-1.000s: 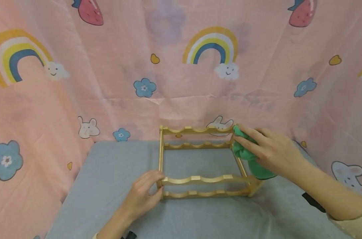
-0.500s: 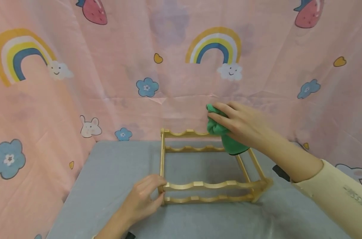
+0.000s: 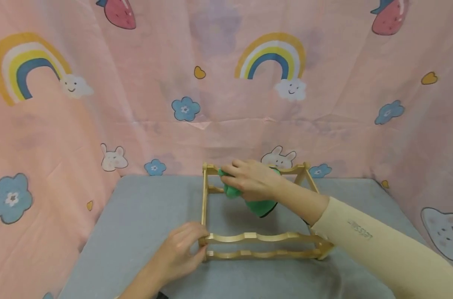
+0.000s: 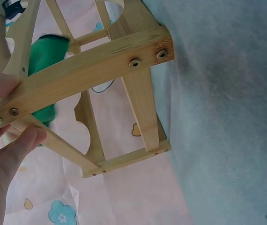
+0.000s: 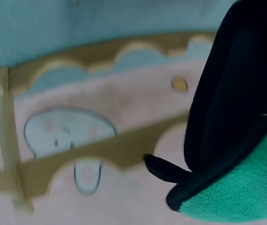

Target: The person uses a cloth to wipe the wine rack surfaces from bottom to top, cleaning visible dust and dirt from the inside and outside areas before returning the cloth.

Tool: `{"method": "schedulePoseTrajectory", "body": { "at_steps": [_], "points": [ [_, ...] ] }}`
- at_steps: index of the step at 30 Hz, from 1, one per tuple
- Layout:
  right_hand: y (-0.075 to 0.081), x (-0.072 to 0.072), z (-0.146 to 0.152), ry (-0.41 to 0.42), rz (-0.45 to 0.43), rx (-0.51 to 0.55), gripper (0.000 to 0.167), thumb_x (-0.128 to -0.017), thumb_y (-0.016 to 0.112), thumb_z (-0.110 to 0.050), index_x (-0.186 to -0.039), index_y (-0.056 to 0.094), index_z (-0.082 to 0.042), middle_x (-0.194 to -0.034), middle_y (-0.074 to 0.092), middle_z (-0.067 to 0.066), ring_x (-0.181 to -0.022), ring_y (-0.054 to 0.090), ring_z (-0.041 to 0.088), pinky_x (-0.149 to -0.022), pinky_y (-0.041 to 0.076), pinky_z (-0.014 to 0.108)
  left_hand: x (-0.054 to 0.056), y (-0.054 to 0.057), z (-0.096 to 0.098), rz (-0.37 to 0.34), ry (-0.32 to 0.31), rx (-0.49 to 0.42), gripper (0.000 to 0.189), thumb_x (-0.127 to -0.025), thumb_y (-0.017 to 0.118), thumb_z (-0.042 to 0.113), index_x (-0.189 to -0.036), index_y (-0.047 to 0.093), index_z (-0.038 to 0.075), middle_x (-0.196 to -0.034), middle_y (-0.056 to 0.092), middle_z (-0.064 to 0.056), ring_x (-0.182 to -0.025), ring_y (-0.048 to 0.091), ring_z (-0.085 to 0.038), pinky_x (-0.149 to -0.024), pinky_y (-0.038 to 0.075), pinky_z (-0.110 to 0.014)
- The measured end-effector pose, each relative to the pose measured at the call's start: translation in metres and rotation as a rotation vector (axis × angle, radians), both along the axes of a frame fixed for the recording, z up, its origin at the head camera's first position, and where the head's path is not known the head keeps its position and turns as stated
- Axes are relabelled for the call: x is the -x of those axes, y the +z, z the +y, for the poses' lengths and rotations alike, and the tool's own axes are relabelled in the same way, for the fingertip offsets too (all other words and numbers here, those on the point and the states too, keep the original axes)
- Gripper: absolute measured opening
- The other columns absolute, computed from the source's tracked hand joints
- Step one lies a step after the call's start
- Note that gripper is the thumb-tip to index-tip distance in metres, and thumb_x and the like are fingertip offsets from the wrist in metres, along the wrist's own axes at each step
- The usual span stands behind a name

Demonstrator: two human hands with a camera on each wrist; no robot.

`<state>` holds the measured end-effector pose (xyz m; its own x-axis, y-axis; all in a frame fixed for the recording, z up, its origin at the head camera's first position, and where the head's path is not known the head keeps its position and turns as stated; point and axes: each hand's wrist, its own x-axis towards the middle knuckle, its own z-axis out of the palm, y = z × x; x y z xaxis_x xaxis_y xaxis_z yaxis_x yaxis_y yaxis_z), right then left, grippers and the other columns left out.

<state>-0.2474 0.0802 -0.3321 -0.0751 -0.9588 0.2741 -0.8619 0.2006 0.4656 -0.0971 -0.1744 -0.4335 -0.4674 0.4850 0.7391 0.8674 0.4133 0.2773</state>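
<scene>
A wooden rack [image 3: 250, 237] with scalloped rails stands on the grey-blue cloth. My left hand [image 3: 181, 251] grips its near left corner post, thumb and fingers on either side of the wood, as the left wrist view also shows. My right hand [image 3: 250, 180] holds a bunched green cloth [image 3: 261, 207] with dark edging at the back top rail, left of its middle. Part of that rail is hidden behind the hand and cloth. In the right wrist view the cloth [image 5: 246, 187] hangs in a loose fold, its dark edging showing, beside the scalloped rails.
The table [image 3: 137, 207] is covered with grey-blue cloth. A pink curtain [image 3: 226, 104] printed with rainbows and flowers hangs right behind the rack and along both sides. My right sleeve [image 3: 376, 241] crosses over the rack's right side.
My right hand has lifted the green cloth off the rack's right side, swung it left and lowered it to the back rail. My left hand keeps its grip on the corner.
</scene>
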Motion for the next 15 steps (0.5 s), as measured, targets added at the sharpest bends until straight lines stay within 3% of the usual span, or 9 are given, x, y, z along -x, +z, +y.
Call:
{"method": "schedulePoseTrajectory", "body": {
  "at_steps": [4,9,12,15],
  "points": [
    [-0.030,0.003,-0.011,-0.006,0.013,-0.186,0.033,-0.080,0.081,-0.017,-0.112,0.072,-0.015,-0.111,0.060,0.003,-0.082,0.052,0.017,-0.064,0.052,0.026,-0.002,0.000,0.000,-0.007,0.001,0.003,0.042,-0.069,0.082,-0.012,-0.103,0.068,0.007,-0.101,0.071,0.001,-0.094,0.069,-0.015,-0.091,0.058,-0.025],
    [-0.061,0.012,-0.017,-0.046,0.158,-0.324,0.015,-0.100,0.069,-0.021,-0.115,0.071,-0.018,-0.113,0.059,0.001,-0.079,0.051,0.015,-0.061,0.048,0.024,-0.003,0.000,0.000,-0.026,0.016,0.015,0.043,-0.069,0.082,-0.012,-0.104,0.067,0.008,-0.101,0.070,0.002,-0.092,0.067,-0.013,-0.090,0.058,-0.024],
    [-0.073,0.016,-0.022,-0.080,0.253,-0.388,0.026,-0.107,0.063,-0.024,-0.131,0.068,-0.020,-0.130,0.058,0.002,-0.084,0.055,0.014,-0.057,0.046,0.023,-0.003,0.002,0.000,-0.033,0.024,0.024,0.044,-0.069,0.084,-0.012,-0.104,0.066,0.009,-0.101,0.070,0.002,-0.091,0.067,-0.013,-0.089,0.058,-0.023],
    [-0.078,0.020,-0.028,-0.127,0.287,-0.449,0.039,-0.107,0.063,-0.021,-0.146,0.061,-0.022,-0.143,0.054,0.003,-0.086,0.055,0.013,-0.056,0.044,0.020,-0.004,0.005,0.000,-0.047,0.029,0.031,0.044,-0.070,0.084,-0.012,-0.104,0.067,0.009,-0.101,0.070,0.002,-0.092,0.067,-0.012,-0.089,0.058,-0.023]
  ]
}}
